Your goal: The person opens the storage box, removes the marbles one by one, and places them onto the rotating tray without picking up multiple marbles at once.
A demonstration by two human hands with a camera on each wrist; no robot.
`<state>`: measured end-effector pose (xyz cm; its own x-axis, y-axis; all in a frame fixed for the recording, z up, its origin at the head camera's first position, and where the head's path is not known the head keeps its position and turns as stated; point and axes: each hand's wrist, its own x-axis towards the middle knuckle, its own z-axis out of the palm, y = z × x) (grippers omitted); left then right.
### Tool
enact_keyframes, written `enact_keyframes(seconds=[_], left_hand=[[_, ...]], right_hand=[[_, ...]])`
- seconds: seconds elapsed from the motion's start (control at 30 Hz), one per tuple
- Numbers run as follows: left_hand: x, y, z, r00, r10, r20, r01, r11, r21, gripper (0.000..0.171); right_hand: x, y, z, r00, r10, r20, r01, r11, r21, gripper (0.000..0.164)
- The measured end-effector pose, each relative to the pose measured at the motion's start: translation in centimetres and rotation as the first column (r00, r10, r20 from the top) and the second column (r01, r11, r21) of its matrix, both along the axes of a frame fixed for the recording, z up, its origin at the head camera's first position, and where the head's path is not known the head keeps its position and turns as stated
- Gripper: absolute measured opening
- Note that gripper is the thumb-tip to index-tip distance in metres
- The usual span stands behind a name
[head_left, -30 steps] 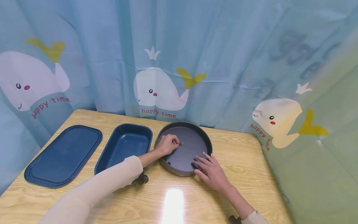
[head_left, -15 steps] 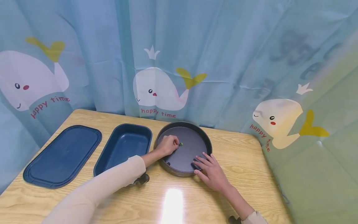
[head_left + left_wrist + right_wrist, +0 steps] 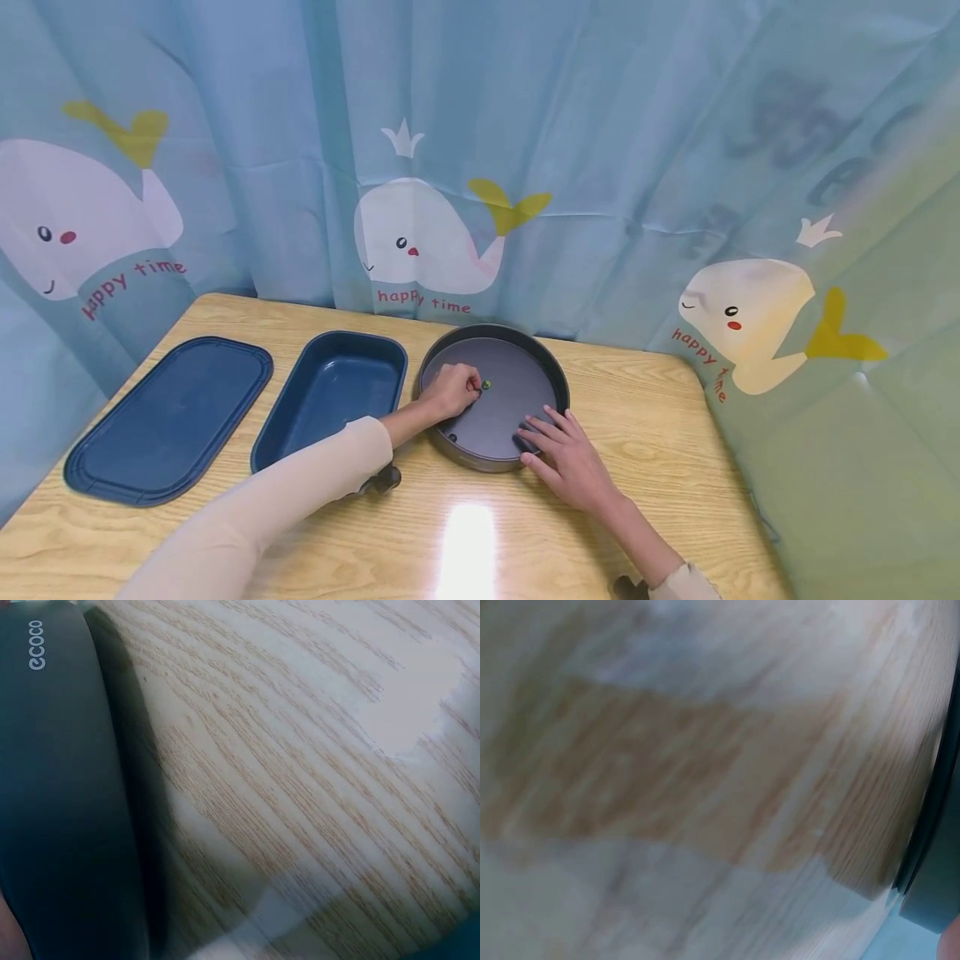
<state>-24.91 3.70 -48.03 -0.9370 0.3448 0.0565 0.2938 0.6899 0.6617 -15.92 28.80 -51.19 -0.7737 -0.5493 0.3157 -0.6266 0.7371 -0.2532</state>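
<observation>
A round grey container [image 3: 517, 367] with a raised wall stands at the middle of the table. Over its floor, my left hand [image 3: 450, 390] has curled fingers, the thumb and fingertips pinching a tiny dark thing with a green end [image 3: 486, 385]. The pinched part is mostly hidden. A small dark knob-like spot [image 3: 452, 437] shows near the container's front left wall. My right hand [image 3: 566, 462] rests on the front right rim, fingers spread and reaching over it. In the right wrist view, a fingertip [image 3: 949, 943] lies by the container's grey wall [image 3: 937, 877].
Left of the round container stands a deep blue rectangular box [image 3: 330, 400], partly behind the left sleeve. Further left lies a flat blue lid [image 3: 176, 417]. A whale-print curtain [image 3: 600, 167] hangs along the table's back and right side. Wood-grain tabletop [image 3: 637, 408] surrounds everything.
The left hand stays at the same spot in the container, its fingers shifting only slightly. The right hand has not moved. The head view has tilted a little.
</observation>
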Motion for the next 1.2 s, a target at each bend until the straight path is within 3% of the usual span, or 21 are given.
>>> enact_keyframes(seconds=[0.8,1.0,1.2], left_hand=[[-0.1,0.0,0.0,1.0,-0.024,-0.012,0.024,0.998,-0.059,0.004],[-0.1,-0.2,0.5,1.0,-0.014,-0.028,0.014,1.0,0.01,0.005],[0.4,-0.5,1.9,0.997,-0.024,-0.069,0.031,0.994,0.101,0.005]], right_hand=[[0.1,-0.2,0.2,1.0,0.0,0.004,0.0,1.0,-0.003,0.039],[0.2,-0.2,0.3,1.0,-0.009,0.016,0.009,1.0,0.002,0.039],[0.2,-0.2,0.3,1.0,-0.007,0.004,0.007,1.0,-0.002,0.038]])
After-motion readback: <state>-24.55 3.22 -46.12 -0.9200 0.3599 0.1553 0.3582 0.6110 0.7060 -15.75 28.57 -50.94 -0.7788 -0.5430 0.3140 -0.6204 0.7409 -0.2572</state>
